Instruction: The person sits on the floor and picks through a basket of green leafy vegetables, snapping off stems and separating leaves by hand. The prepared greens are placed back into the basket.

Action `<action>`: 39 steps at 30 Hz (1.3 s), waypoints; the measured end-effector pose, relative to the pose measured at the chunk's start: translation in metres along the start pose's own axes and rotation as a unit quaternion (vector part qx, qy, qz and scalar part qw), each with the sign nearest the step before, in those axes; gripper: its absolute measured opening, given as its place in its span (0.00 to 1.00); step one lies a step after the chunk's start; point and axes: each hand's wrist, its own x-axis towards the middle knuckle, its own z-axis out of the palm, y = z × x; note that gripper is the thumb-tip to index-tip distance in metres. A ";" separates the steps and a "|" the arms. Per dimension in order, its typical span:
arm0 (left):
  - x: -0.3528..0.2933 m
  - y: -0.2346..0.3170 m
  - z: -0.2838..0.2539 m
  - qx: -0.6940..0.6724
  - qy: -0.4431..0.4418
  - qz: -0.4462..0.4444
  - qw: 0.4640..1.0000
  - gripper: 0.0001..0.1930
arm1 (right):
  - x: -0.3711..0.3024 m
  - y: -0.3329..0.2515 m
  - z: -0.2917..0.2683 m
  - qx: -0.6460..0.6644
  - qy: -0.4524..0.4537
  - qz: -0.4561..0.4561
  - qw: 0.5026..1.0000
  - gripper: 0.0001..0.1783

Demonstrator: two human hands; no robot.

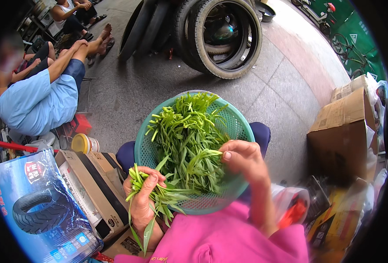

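Observation:
A green plastic colander basket [237, 131] rests on my lap, heaped with leafy green vegetables [183, 127] whose cut stems point up at the far side. My left hand [143, 197] is closed around a bunch of leafy stems [137, 182] at the basket's near left rim, with long leaves trailing down over the wrist. Over the right part of the basket, my right hand [244, 160] pinches the end of a leafy sprig [207, 155] between thumb and fingers. The sprig's leaves hang over the heap. The right forearm is slightly blurred.
Several tyres [229, 39] stand on the paved floor ahead. A seated person in light blue [40, 98] is at the left. Cardboard boxes [88, 188] and a blue tyre-printed box [45, 210] crowd my left; a brown carton [340, 131] and plastic bags [290, 201] are at the right.

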 end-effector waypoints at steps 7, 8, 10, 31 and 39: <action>0.013 0.003 0.009 0.042 -0.116 -0.096 0.988 0.07 | 0.008 0.010 0.019 -0.064 -0.125 0.064 0.988 0.08; 0.014 -0.003 0.011 0.049 -0.125 -0.124 0.983 0.07 | 0.011 0.010 0.024 -0.140 -0.122 0.013 0.983 0.07; 0.012 -0.006 0.015 0.045 -0.141 -0.192 0.970 0.10 | 0.013 0.002 0.032 -0.336 -0.133 -0.127 0.924 0.08; 0.016 -0.053 -0.035 -0.337 -0.107 -0.223 0.908 0.10 | 0.016 0.022 -0.011 -0.101 0.234 -0.092 0.962 0.06; 0.036 -0.051 -0.057 -0.450 -0.033 -0.186 0.873 0.10 | 0.010 0.052 -0.015 -0.557 0.171 -0.098 0.807 0.05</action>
